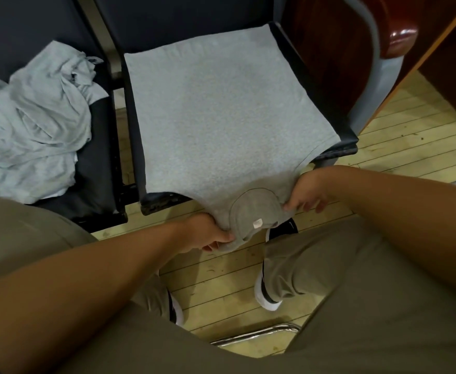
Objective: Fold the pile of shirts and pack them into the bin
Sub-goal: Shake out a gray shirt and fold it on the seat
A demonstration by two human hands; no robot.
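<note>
A grey shirt (221, 109) lies spread flat over the seat of a dark chair (329, 125), its collar end with a small white label hanging off the front edge toward me. My left hand (208, 233) grips the shirt's shoulder left of the collar. My right hand (305, 193) grips the shoulder on the collar's right. A crumpled pile of light grey shirts (32, 122) sits on the neighbouring chair to the left. No bin is in view.
A second dark chair (100, 168) holds the pile at left. A dark red wooden desk (399, 41) stands at the right. My legs and shoes (267, 292) rest on the pale plank floor below the seat. A chrome bar (256, 333) shows near the bottom.
</note>
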